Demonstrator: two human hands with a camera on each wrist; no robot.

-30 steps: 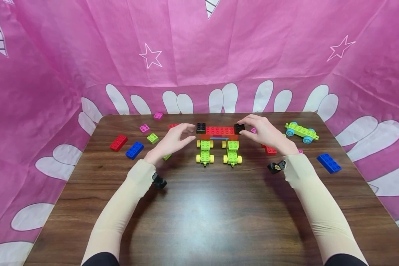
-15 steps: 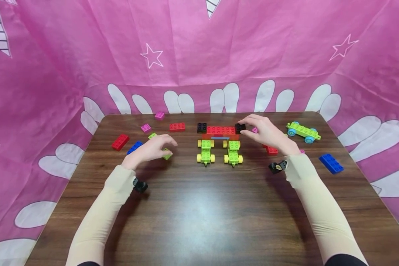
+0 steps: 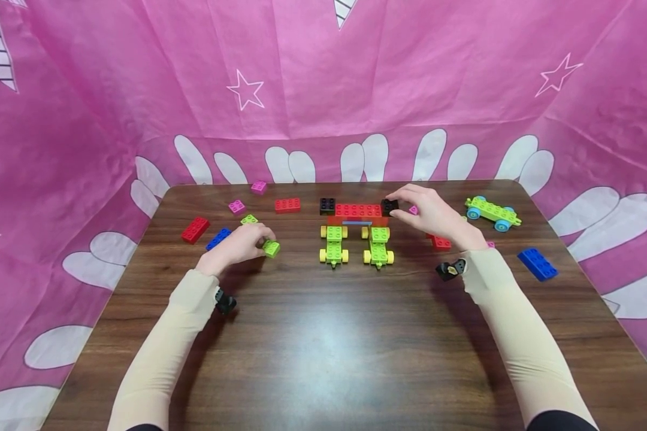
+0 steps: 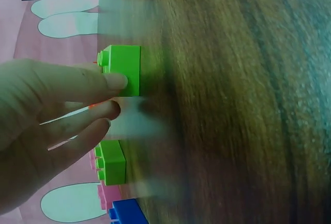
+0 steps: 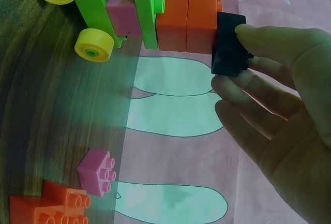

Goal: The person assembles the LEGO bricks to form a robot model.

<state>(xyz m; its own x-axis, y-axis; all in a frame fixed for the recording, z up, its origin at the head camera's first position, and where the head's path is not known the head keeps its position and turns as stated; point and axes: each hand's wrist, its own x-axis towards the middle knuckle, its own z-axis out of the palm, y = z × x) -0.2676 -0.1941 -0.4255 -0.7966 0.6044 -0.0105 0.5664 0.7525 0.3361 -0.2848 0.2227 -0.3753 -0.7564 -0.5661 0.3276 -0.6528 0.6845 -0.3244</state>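
Note:
My left hand pinches a small lime green building brick left of the table's middle. In the left wrist view the thumb lies on the near side of that brick; fingers behind it are hidden. My right hand pinches a black brick between thumb and fingers. This black brick sits at the right end of a built block of red bricks. Another black brick stands at its left end. Lime green wheeled bases with yellow wheels, one at the left and one at the right, carry the build.
Loose at the left lie a red brick, a blue brick, a green brick and pink bricks. A red brick lies behind my left hand. At the right are a blue-wheeled green base and a blue brick.
My left hand has moved from beside the left black brick leftward and toward me, and has taken hold of the small green brick. The right hand has stayed on its black brick.

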